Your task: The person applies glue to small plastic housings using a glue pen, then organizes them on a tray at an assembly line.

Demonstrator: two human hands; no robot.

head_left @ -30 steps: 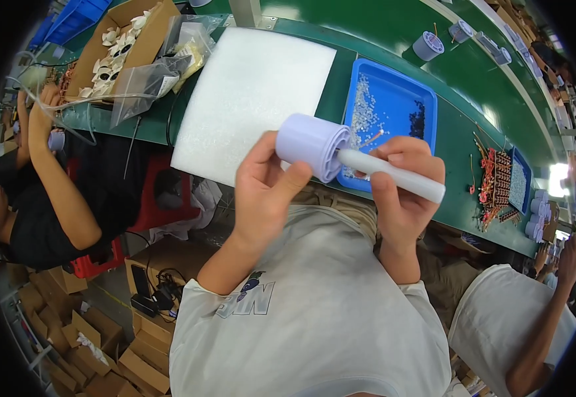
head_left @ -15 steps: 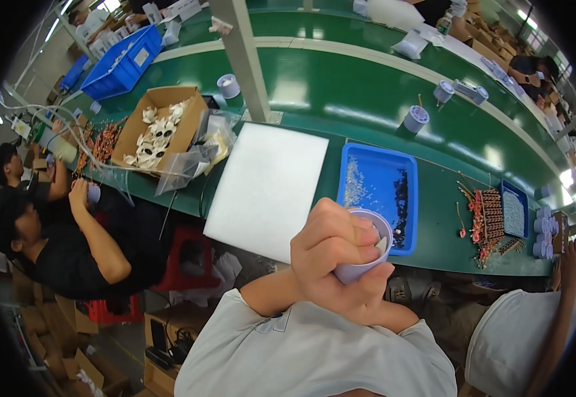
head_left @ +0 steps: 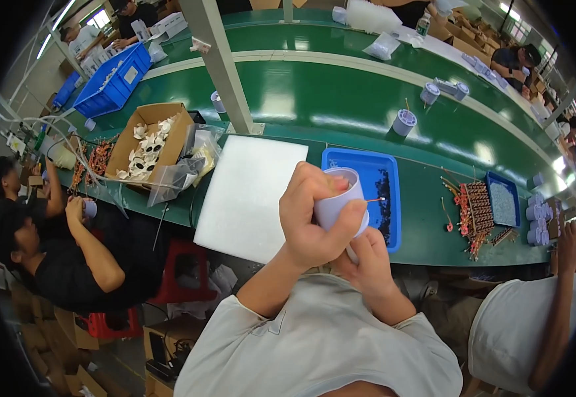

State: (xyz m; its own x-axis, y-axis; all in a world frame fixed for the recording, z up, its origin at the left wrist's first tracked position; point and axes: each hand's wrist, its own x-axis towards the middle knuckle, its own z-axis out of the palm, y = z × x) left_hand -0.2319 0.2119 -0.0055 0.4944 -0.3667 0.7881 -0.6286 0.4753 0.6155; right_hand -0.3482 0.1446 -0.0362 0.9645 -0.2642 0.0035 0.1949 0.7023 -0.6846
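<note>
In front of my chest I hold a lavender plastic cup-shaped housing (head_left: pixel 336 213) with its open mouth tilted up. My left hand (head_left: pixel 306 215) is closed round its side, fingers curled over the rim and partly inside, thumb on the outer wall. Lower down, my right hand (head_left: pixel 372 268) is closed at the housing's base; its fingertips are partly hidden. A short thin wire (head_left: pixel 375 199) with a small pale end sticks out to the right of the housing. Beyond it lies a blue tray (head_left: pixel 396 228) with small black pieces and pale bits.
A white foam sheet (head_left: pixel 251 192) lies left of my hands. Farther left stands a cardboard box (head_left: pixel 177 142) of white parts. Wired red components (head_left: pixel 474 212) and a small blue tray (head_left: pixel 516 225) are at right. Lavender housings (head_left: pixel 404 122) stand on the green belt. People sit on both sides.
The housing has turned and moved slightly left and up, so its side now shows. The wire has come into view. My right hand has emerged from behind the left, below the housing.
</note>
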